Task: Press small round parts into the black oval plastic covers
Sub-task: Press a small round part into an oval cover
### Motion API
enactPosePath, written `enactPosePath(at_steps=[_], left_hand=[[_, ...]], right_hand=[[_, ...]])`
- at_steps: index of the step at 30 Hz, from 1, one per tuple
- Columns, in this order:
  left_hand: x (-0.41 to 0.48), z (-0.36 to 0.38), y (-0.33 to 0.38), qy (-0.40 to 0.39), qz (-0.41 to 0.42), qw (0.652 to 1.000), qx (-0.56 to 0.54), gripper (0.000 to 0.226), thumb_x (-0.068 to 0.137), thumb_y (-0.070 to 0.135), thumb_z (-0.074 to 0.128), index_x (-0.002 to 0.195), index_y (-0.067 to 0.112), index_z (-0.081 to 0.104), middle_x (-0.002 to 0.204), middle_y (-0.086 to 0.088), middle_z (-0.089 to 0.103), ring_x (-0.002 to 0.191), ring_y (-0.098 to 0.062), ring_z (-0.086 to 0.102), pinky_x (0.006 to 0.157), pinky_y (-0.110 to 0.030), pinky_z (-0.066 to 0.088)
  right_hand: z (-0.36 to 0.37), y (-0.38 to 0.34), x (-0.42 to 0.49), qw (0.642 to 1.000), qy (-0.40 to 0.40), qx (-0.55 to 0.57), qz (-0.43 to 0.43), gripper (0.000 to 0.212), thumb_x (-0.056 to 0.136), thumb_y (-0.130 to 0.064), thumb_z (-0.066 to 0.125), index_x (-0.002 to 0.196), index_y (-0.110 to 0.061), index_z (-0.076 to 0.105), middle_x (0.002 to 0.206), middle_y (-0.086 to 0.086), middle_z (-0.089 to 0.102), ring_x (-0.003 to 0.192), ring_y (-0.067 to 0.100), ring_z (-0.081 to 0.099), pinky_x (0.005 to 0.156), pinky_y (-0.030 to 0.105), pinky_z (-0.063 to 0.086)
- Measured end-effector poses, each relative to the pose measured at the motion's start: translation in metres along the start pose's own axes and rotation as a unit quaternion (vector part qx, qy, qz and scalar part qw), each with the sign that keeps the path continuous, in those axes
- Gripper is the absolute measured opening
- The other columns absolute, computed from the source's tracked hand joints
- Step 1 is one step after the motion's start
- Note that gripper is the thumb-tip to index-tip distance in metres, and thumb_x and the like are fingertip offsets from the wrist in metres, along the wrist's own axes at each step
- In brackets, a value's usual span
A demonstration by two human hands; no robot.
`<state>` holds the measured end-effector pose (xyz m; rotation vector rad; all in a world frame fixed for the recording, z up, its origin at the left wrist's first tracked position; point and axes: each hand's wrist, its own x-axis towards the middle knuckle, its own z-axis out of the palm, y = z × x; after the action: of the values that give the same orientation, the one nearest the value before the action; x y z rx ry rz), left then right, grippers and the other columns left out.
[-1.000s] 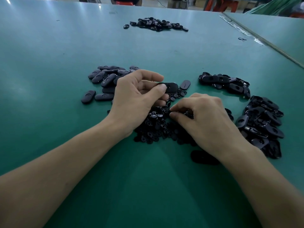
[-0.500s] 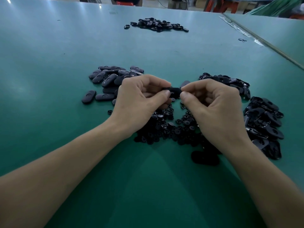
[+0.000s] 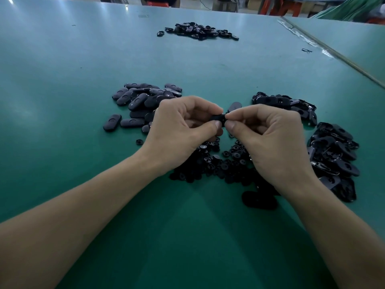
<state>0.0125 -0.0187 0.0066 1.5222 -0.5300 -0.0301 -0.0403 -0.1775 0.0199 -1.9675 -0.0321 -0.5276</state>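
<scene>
Step in hand, as I read it: seating a round part into one cover, mid-frame.

L hand, i.e. left hand (image 3: 183, 130): fingers curled, thumb + forefinger pinching the black oval cover (image 3: 218, 118) by its left end, held up off the table (image 3: 62, 80) at frame centre. R hand, i.e. right hand (image 3: 268, 138): also curled, thumb + forefinger tips pinched tight on the cover's right end. Can't tell if a round part sits between those tips, since the fingers hide it. The two hands' tips are almost touching.

Small round parts (image 3: 216, 163): loose heap on the table directly below the hands, lower centre. Smooth closed-looking covers (image 3: 141, 101) heaped centre-left, prob. the done ones. Open-side-up covers (image 3: 333, 155) heaped at right, w/ a smaller batch (image 3: 285, 103) just above it. Another pile (image 3: 198, 31) top centre, well apart. One dark oval piece (image 3: 259, 200) lies alone beside the right wrist.

Next move, judged: a firm squeeze w/ the R thumb straight into the recess while the L hand braces the cover; part must sit square, not cocked. Then cover goes to a heap, prob. centre-left, and R hand drops to the heap below for another part.
</scene>
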Motion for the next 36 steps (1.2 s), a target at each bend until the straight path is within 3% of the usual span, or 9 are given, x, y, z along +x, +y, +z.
enactPosePath(at_steps=[7, 15, 20, 32, 36], left_hand=[[0.0001, -0.0009, -0.0006, -0.009, 0.002, 1.000, -0.003, 0.026, 0.082, -0.010, 0.072, 0.090, 0.015, 0.072, 0.084, -0.009, 0.077, 0.074, -0.017, 0.075, 0.070, -0.023, 0.058], [-0.0001, -0.0006, -0.0016, -0.014, 0.014, 1.000, 0.005, 0.021, 0.077, 0.002, 0.074, 0.090, 0.018, 0.072, 0.085, -0.007, 0.078, 0.075, -0.016, 0.075, 0.071, -0.024, 0.059], [0.0002, 0.0004, -0.0030, -0.010, 0.026, 0.998, 0.050, 0.025, 0.078, -0.002, 0.077, 0.090, 0.019, 0.072, 0.086, -0.006, 0.077, 0.077, -0.015, 0.074, 0.071, -0.024, 0.058], [-0.0006, 0.0009, -0.0023, 0.013, 0.028, 0.996, 0.087, 0.018, 0.084, 0.002, 0.076, 0.095, 0.016, 0.072, 0.088, -0.006, 0.077, 0.080, -0.025, 0.075, 0.075, -0.042, 0.062], [-0.0002, 0.0019, -0.0025, 0.012, 0.032, 0.995, 0.094, 0.022, 0.084, 0.002, 0.076, 0.092, 0.023, 0.072, 0.083, -0.002, 0.077, 0.074, -0.024, 0.074, 0.070, -0.035, 0.063]], right_hand=[[0.0010, -0.0023, -0.0022, 0.999, -0.006, -0.036, 0.003, 0.014, 0.087, -0.010, 0.073, 0.085, -0.024, 0.072, 0.075, -0.007, 0.072, 0.072, 0.011, 0.069, 0.073, 0.039, 0.059], [0.0012, -0.0044, -0.0024, 0.999, 0.000, -0.053, -0.010, 0.018, 0.087, -0.010, 0.073, 0.081, -0.027, 0.071, 0.071, -0.009, 0.071, 0.068, 0.010, 0.068, 0.069, 0.039, 0.058], [0.0018, -0.0033, -0.0034, 0.999, -0.005, -0.050, -0.006, 0.018, 0.085, -0.008, 0.075, 0.083, -0.026, 0.073, 0.074, -0.009, 0.072, 0.071, 0.010, 0.070, 0.072, 0.040, 0.059], [0.0022, -0.0043, -0.0039, 0.999, -0.010, -0.046, -0.008, 0.018, 0.086, -0.007, 0.074, 0.095, -0.022, 0.078, 0.080, -0.012, 0.074, 0.073, 0.003, 0.072, 0.076, 0.031, 0.061], [0.0017, -0.0020, -0.0043, 0.997, 0.016, -0.067, -0.033, 0.019, 0.085, -0.010, 0.075, 0.091, -0.028, 0.076, 0.076, -0.014, 0.071, 0.069, 0.001, 0.068, 0.068, 0.016, 0.054]])
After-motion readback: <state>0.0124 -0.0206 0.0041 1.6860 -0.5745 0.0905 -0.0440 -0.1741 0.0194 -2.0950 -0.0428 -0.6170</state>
